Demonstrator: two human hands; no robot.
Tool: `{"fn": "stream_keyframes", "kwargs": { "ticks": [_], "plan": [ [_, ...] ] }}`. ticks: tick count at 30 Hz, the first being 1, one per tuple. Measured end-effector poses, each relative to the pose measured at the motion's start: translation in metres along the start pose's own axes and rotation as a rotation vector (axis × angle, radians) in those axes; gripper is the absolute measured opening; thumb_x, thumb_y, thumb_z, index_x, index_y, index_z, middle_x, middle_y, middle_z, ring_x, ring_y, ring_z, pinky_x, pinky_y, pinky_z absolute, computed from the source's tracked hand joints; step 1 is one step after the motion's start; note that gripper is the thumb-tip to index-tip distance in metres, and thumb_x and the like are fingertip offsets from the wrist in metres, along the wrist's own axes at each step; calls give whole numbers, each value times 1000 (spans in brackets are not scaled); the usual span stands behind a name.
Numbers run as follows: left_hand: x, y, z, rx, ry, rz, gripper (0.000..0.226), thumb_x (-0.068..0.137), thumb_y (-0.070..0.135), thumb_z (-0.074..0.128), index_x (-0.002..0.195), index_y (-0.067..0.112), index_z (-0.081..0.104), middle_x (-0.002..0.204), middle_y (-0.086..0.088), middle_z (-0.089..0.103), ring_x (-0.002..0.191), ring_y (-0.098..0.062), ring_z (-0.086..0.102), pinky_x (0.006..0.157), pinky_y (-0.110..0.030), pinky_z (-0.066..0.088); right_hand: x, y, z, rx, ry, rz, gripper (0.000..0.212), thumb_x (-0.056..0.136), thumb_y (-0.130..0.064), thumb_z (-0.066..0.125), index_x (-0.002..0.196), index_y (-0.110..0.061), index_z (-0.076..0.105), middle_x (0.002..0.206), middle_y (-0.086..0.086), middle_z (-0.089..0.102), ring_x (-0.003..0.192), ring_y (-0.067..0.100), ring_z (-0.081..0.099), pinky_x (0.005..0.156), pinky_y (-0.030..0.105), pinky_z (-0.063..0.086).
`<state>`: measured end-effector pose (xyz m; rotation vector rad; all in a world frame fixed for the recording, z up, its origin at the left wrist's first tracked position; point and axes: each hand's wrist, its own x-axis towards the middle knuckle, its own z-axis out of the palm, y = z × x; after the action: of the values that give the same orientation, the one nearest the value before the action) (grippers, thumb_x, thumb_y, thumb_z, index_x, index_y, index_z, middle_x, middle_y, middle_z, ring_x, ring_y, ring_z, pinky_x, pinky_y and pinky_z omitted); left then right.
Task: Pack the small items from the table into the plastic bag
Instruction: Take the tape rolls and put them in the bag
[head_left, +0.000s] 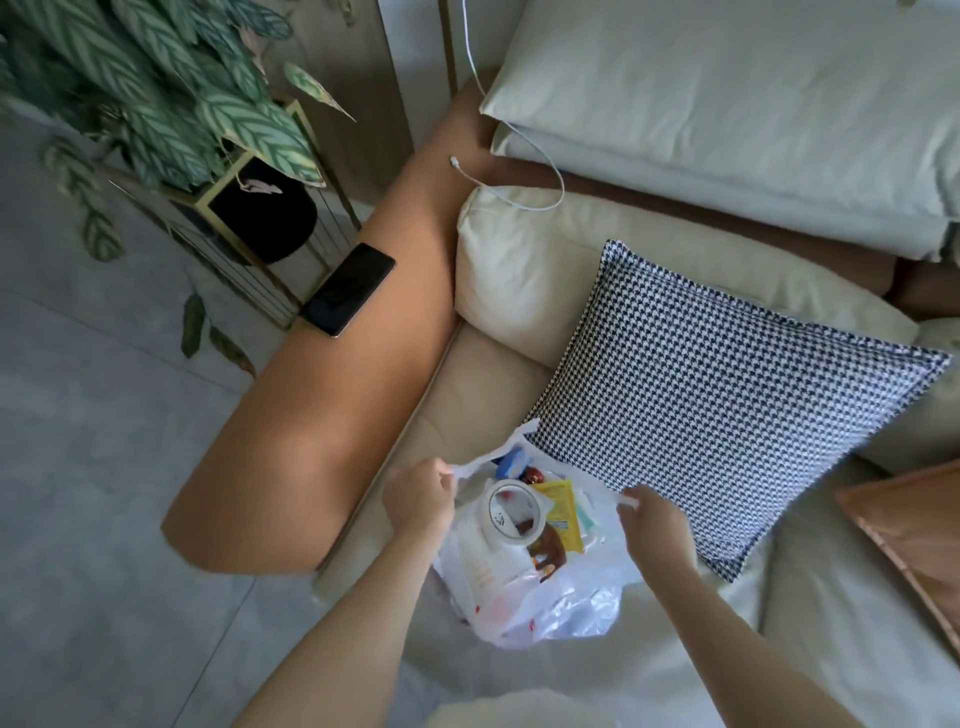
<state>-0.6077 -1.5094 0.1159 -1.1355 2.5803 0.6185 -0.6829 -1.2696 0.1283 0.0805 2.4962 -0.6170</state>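
Observation:
A thin white plastic bag (540, 603) sits on the cream sofa seat (467, 384), its mouth held wide. My left hand (418, 499) pinches the bag's left handle. My right hand (652, 514) pinches the right handle. Inside the bag lie a roll of white tape (511, 512), a yellow packet (563, 512), a brown packet (548, 553), a blue item (511, 462) and something small and red (534, 474). Other white contents show dimly through the plastic.
A houndstooth cushion (727, 395) leans just right of the bag. A black phone (347, 296) lies on the orange sofa arm (311, 415). A white cable (519, 176) trails over the back cushions. A potted plant (171, 104) on a stand is at left, over grey floor.

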Motion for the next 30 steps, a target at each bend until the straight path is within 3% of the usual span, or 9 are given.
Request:
{"fn": "stream_keyframes", "kwargs": {
  "ticks": [3, 6, 8, 10, 12, 17, 22, 26, 30],
  "plan": [
    [-7, 4, -16, -401, -123, -93, 14, 90, 19, 53, 85, 13, 64, 93, -13, 69, 91, -31, 67, 79, -35, 53, -4, -10, -23, 106, 34, -18, 23, 93, -11, 46, 105, -3, 64, 96, 17, 68, 85, 28, 65, 67, 28, 45],
    [-23, 11, -26, -660, -144, -177, 9, 85, 23, 58, 77, 19, 56, 81, -10, 63, 71, -28, 66, 77, -41, 55, -11, -11, -42, 370, 18, 84, 15, 91, -10, 46, 87, -7, 61, 72, 9, 59, 55, 18, 64, 64, 41, 56],
    [-35, 17, -35, -756, -112, -165, 8, 90, 17, 59, 83, 13, 57, 71, -8, 59, 47, -17, 54, 57, -32, 51, -19, -8, -55, 459, 41, 128, 14, 91, -11, 49, 89, -6, 61, 64, 4, 53, 46, 12, 56, 67, 43, 57],
    [-43, 28, -52, -766, -51, -130, 8, 91, 12, 57, 84, 12, 59, 66, -4, 56, 41, -9, 46, 44, -21, 39, -26, -8, -70, 438, 70, 101, 18, 91, -12, 49, 98, -3, 64, 67, 4, 54, 47, 15, 54, 52, 24, 55],
    [-47, 39, -69, -754, 9, -86, 5, 89, 12, 60, 87, 11, 64, 68, -1, 57, 54, -13, 49, 50, -22, 38, -32, -9, -86, 336, 75, 11, 22, 91, -11, 47, 100, -4, 65, 71, 7, 59, 52, 20, 55, 45, 14, 47],
    [-70, 52, -86, -705, 18, -34, 12, 85, 11, 65, 93, 5, 72, 70, -1, 61, 69, -16, 53, 63, -24, 40, -44, -2, -106, 44, 55, -172, 25, 93, -16, 48, 107, -8, 67, 99, 13, 69, 77, 24, 57, 67, 25, 41],
    [-93, 48, -77, -539, 30, -77, 13, 87, 9, 57, 83, 13, 68, 59, -9, 62, 39, -16, 50, 44, -21, 40, -37, 25, -131, -65, -89, -184, 26, 89, -6, 53, 112, -5, 64, 111, 15, 65, 88, 31, 66, 80, 42, 56],
    [-102, 48, -70, -406, 104, -70, 28, 85, 2, 55, 110, 6, 68, 111, -13, 68, 96, -28, 65, 83, -27, 49, -28, 38, -138, -73, -119, -200, 36, 88, -2, 48, 121, -10, 58, 115, 14, 63, 80, 28, 65, 77, 44, 57],
    [-114, 51, -61, -348, 95, -129, 43, 84, 2, 46, 123, 13, 62, 124, -16, 55, 109, -31, 58, 92, -29, 46, -27, 37, -127, -210, -60, -310, 38, 90, -11, 48, 127, -19, 53, 128, 5, 58, 105, 24, 61, 88, 42, 52]
  ]
}}
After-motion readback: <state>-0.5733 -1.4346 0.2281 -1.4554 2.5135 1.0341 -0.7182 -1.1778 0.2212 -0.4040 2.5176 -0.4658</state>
